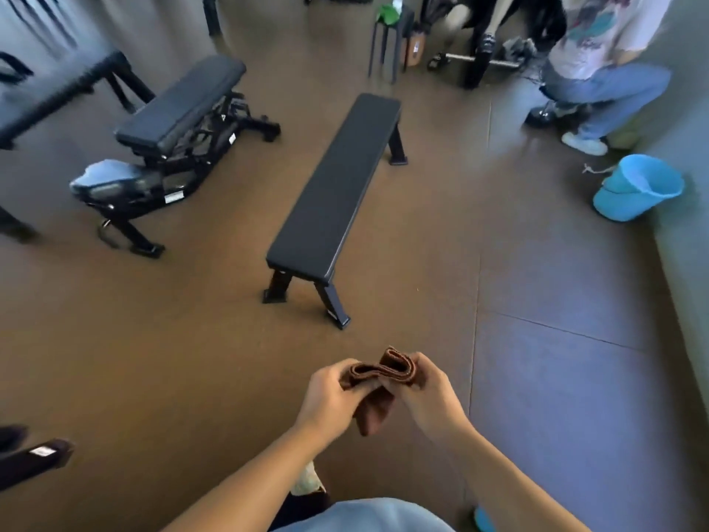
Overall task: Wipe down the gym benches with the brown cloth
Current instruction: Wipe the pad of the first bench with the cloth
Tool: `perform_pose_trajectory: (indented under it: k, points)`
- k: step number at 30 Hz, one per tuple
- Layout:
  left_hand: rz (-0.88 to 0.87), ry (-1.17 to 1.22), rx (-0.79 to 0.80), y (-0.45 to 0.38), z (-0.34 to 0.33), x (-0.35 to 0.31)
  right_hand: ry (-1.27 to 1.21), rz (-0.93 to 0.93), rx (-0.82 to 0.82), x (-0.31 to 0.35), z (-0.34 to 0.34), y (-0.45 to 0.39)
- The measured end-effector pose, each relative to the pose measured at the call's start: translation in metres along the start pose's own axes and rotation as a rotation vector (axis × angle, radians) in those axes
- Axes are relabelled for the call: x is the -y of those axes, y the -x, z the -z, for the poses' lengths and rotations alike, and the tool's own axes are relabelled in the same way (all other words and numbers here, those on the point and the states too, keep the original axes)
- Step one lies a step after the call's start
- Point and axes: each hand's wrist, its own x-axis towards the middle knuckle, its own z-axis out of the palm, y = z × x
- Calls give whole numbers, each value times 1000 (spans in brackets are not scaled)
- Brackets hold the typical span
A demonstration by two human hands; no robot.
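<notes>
Head view, looking down from the wearer's eyes. Nearest is a pale blue garment at the person's waist, with both bare forearms reaching forward over the brown floor (153, 359). The left hand (330, 397) and right hand (429, 393) meet in mid-air, holding the brown cloth (380, 378) between them. The fingers of each hand are curled and pinching an end of the cloth, which is doubled into loose folds with one corner hanging down; it looks as if it is being folded into a pad for wiping.

Just ahead stands a flat black bench (333, 190), its padded top bare and running away from the viewer, not yet touched by the cloth. To its left, well apart, is an adjustable bench (180, 105) with a raised backrest.

At the right wall sits a blue bucket (638, 186). Other people are at the far side.
</notes>
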Motion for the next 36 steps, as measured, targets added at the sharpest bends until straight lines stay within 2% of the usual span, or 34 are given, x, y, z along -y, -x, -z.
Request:
perform_pose_trajectory:
  k: [6,12,16,18,20,24,28,32,36]
  points:
    - [-14,-19,-81,-26,93,21,374,112,293,49,-73,-47]
    - [-1,3,-181,-56,142,32,643,155,224,85,-117,-90]
    - [2,-78,-179,-80,151,26,903,300,233,96,-119,-117]
    - [-4,-94,-195,-95,154,17,883,322,312,104,-116,-130]
    - [5,-88,-222,-112,159,4,772,249,405,116,-111,-142]
    - [61,-44,-217,-150,164,-21,730,257,434,146,-97,-177]
    - [221,236,-254,-182,155,-47,727,285,446,186,-75,-220]
    - [353,611,-358,-210,136,-49,555,204,490,227,-59,-250]
    - [653,1059,-469,-223,115,-22,317,161,570,274,-48,-258]
